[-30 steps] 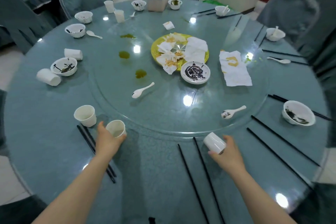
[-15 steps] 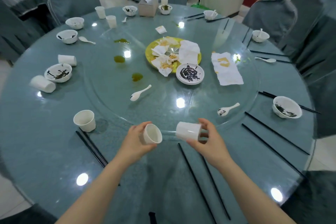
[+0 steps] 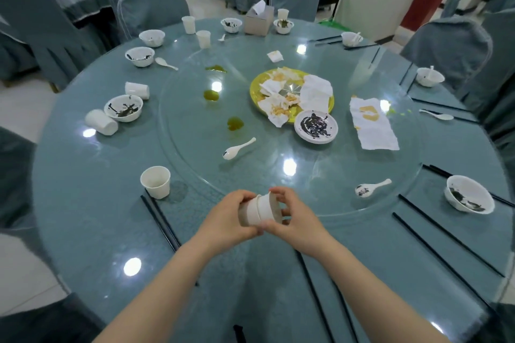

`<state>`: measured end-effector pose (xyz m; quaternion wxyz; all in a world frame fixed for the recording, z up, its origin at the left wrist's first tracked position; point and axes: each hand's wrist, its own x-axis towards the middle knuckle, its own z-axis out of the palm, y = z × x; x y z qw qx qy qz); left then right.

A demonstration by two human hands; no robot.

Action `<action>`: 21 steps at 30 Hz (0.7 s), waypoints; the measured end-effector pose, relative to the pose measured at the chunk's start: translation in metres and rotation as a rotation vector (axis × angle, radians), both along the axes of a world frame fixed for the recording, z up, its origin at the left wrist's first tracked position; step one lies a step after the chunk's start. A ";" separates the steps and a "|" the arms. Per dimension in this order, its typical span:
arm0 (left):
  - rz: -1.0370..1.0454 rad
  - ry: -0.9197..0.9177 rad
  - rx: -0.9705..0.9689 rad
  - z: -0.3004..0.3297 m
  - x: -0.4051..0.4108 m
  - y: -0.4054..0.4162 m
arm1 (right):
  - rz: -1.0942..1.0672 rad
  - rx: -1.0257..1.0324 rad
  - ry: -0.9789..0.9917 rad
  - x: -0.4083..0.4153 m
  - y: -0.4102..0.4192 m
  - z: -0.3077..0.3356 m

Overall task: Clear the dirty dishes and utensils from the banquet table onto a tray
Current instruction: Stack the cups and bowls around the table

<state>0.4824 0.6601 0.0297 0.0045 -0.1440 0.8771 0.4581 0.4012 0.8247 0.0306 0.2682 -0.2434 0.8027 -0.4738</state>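
Low centre of frame, left hand (image 3: 227,221) and right hand (image 3: 299,224) both grip two nested white paper cups (image 3: 257,210) sideways over the round teal glass-topped bench (image 3: 83,203). Dregs could dribble out, or a loose nest might slip apart.

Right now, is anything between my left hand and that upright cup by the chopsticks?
Nothing visible. The left hand already grips the nested cups with the right hand; bare table lies toward the upright cup.

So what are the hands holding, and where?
Two nested paper cups: the left hand grips the outer cup's side, and the right hand pinches the inner cup's rim end.
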 end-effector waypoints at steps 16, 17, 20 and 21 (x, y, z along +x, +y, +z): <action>0.319 0.011 0.076 -0.005 0.054 -0.086 | 0.227 -0.052 -0.031 -0.001 -0.131 -0.002; 0.348 0.015 0.074 -0.006 0.057 -0.092 | 0.244 -0.054 -0.017 0.000 -0.142 -0.001; 0.412 0.009 0.081 -0.009 0.063 -0.114 | 0.257 -0.076 0.036 -0.001 -0.178 0.001; 0.420 0.004 0.081 -0.009 0.064 -0.122 | 0.254 -0.085 0.051 -0.003 -0.190 0.001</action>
